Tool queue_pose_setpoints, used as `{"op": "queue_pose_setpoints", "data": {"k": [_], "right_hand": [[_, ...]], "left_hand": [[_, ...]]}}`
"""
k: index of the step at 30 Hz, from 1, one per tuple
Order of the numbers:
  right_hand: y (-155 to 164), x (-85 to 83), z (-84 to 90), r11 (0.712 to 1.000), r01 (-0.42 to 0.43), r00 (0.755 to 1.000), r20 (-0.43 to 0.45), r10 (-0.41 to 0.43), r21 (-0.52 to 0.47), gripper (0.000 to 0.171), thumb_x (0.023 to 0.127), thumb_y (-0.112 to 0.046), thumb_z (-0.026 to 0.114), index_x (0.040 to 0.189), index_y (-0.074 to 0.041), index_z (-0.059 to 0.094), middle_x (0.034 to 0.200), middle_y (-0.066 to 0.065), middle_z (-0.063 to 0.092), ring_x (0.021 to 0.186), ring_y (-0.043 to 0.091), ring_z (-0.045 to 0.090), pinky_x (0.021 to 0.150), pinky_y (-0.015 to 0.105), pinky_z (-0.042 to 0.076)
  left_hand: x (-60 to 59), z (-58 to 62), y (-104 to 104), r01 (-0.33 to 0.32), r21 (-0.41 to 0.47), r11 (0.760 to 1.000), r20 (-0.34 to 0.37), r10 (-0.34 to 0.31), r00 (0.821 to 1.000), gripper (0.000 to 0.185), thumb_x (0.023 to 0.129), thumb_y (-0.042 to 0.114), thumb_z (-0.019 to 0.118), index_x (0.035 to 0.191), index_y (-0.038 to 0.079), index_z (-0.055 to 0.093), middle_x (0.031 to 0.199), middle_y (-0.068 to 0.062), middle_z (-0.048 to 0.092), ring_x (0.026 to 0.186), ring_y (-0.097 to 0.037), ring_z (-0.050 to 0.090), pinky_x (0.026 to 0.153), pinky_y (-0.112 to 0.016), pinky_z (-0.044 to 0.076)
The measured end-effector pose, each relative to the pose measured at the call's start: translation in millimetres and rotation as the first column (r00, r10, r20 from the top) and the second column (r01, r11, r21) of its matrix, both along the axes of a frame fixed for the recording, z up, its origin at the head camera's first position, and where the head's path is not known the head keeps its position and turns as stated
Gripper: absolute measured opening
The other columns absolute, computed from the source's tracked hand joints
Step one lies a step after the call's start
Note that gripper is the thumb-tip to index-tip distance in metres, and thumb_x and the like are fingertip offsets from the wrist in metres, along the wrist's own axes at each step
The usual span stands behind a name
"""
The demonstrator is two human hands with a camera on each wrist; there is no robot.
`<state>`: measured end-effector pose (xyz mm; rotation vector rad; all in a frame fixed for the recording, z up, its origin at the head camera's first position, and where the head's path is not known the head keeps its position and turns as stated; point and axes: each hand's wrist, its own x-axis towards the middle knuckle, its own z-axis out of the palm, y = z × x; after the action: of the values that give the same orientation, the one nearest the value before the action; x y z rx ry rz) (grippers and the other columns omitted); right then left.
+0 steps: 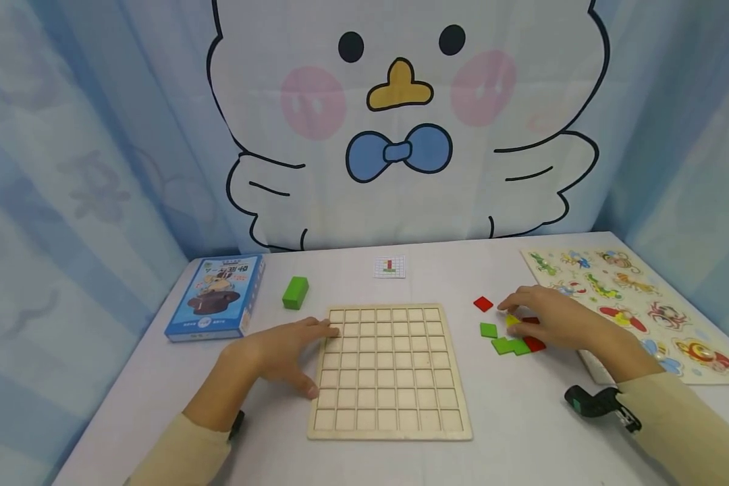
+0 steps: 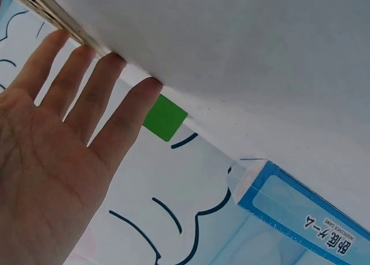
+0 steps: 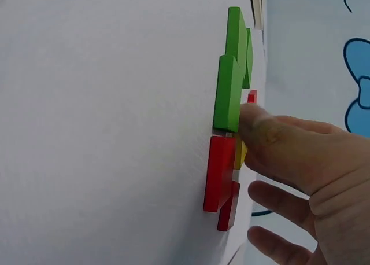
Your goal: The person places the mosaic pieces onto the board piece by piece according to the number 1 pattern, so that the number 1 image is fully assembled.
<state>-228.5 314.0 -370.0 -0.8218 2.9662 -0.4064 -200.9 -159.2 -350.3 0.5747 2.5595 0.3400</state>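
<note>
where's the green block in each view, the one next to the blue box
Head: green block on the table, between blue box and wooden grid board.
Left wrist: green patch just past the left hand's fingertips.
Right wrist: not in view.
Shared landmark: the blue box.

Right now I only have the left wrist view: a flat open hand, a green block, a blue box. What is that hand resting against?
Observer: The left hand lies flat with its fingertips at the left edge of a wooden grid board, whose squares are all unfilled.
Operator: And the other hand?
Observer: The right hand is over a cluster of flat tiles, its fingers touching a yellow tile.
Operator: Other colours there?
Observer: Red and green ones.
</note>
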Motion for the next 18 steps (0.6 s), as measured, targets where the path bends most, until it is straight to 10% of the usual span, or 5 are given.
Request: {"op": "queue_pose_setpoints", "data": {"k": [18], "right_hand": [[5.1, -0.3, 1.5, 1.0, -0.018, 0.998, 0.052, 0.019, -0.012, 0.022, 0.092, -0.016, 0.077, 0.113, -0.022, 0.076, 0.108, -0.01, 0.066, 0.102, 0.016, 0.06, 0.091, 0.045, 0.053]], "left_hand": [[-3.7, 1.9, 1.7, 0.024, -0.01, 1.0, -0.063, -0.025, 0.998, 0.067, 0.068, 0.047, 0.095, 0.121, 0.036, 0.056, 0.147, 0.008, 0.046, 0.111, -0.026, 0.056, 0.102, -0.052, 0.048]]}}
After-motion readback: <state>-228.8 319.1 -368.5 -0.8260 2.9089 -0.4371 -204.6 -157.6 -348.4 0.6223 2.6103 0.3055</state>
